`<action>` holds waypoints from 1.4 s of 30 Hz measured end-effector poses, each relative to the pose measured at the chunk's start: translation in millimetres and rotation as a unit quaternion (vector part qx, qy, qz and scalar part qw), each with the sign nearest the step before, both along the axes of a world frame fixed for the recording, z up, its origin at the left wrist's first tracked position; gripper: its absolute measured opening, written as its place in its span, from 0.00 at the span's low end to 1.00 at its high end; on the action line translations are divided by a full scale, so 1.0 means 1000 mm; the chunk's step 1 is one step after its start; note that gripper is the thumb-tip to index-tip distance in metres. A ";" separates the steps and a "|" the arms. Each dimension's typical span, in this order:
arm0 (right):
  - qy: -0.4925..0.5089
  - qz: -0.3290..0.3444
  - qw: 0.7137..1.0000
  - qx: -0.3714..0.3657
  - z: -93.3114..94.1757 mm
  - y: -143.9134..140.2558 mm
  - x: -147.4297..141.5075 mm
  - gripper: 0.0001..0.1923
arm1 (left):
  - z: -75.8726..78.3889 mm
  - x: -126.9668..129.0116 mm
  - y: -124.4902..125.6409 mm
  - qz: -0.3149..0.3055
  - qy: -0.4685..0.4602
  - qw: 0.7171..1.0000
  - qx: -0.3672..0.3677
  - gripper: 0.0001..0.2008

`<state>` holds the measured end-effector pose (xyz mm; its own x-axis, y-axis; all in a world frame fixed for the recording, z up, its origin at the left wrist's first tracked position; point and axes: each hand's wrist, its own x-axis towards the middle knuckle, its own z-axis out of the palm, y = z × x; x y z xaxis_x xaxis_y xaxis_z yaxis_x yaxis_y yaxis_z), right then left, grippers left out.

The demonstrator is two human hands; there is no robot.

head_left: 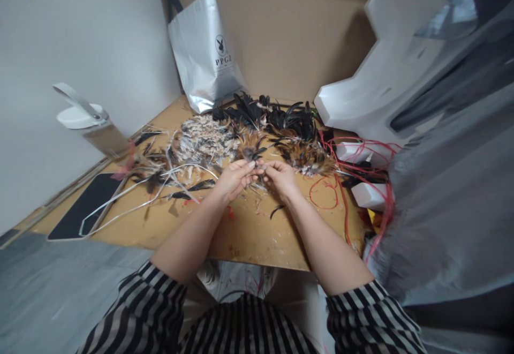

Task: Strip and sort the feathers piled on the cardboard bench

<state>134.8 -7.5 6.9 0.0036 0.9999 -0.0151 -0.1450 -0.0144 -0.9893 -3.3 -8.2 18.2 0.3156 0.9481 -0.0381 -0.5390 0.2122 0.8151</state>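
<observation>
Over the middle of the wooden table, my left hand (pixel 240 177) pinches the base of a small brown and dark feather bunch (pixel 251 146), whose tips fan away from me. The fingertips of my right hand (pixel 280 177) meet the left ones at that base, closed in a pinch; the exact part between them is too small to make out. Just beyond lie a pile of pale speckled feathers (pixel 205 140), a heap of black feathers (pixel 257 112) and a row of brown feathers (pixel 307 156). A single dark feather (pixel 276 211) rests by my right wrist.
A silver bag (pixel 204 54) stands at the back. On the left are a lidded cup (pixel 106 134), a dark phone-like slab (pixel 82 209) and white straps (pixel 120 198). Red string (pixel 346 209) tangles around white blocks (pixel 368 195) on the right, beside hanging grey cloth (pixel 453 198).
</observation>
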 end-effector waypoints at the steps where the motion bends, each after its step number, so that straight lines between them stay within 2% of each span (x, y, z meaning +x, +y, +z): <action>1: 0.025 0.008 1.000 -0.013 0.000 0.000 0.000 0.11 | 0.001 0.000 -0.001 0.000 0.004 1.000 0.005 0.06; 5: 0.093 0.030 0.994 -0.050 0.003 0.000 -0.001 0.12 | 0.000 0.000 -0.001 0.006 0.026 0.999 0.024 0.07; 9: 0.115 0.030 0.992 -0.049 0.005 -0.002 -0.001 0.13 | -0.003 -0.001 0.001 0.007 0.049 0.998 0.041 0.08; 15: 0.145 0.017 0.988 -0.057 0.005 -0.002 -0.001 0.14 | -0.004 -0.001 0.003 0.012 0.025 0.997 0.065 0.07; 17: 0.142 0.039 0.986 -0.074 0.005 -0.002 0.000 0.13 | -0.003 -0.002 0.003 0.014 -0.005 0.998 0.064 0.06; 21: 0.140 0.128 0.975 -0.118 0.007 -0.006 0.002 0.13 | 0.001 -0.002 0.002 0.011 -0.066 0.996 0.050 0.04; 24: 0.196 0.177 0.956 -0.130 0.009 -0.009 0.001 0.13 | 0.002 -0.003 0.000 -0.013 -0.080 0.996 0.046 0.03; 27: 0.248 0.190 0.941 -0.127 0.012 -0.012 -0.002 0.13 | 0.001 -0.003 -0.001 -0.026 -0.086 0.995 0.042 0.03; 31: 0.277 0.159 0.942 -0.102 0.016 -0.013 -0.002 0.09 | -0.001 -0.002 -0.001 -0.037 -0.080 0.995 0.036 0.03; 34: 0.244 0.125 0.959 -0.069 0.017 -0.010 0.001 0.08 | -0.004 -0.003 0.002 -0.033 -0.059 0.997 0.024 0.03; 37: 0.155 0.078 0.984 -0.029 0.017 -0.007 0.007 0.10 | -0.008 -0.005 0.006 0.000 -0.011 1.000 0.020 0.06; 39: 0.073 0.022 0.997 0.002 0.017 -0.005 0.010 0.11 | -0.009 -0.007 0.009 0.036 0.032 0.999 0.026 0.08; 42: -0.025 -0.062 0.997 0.037 0.018 -0.004 0.011 0.11 | -0.008 -0.006 0.009 0.069 0.099 0.991 0.050 0.10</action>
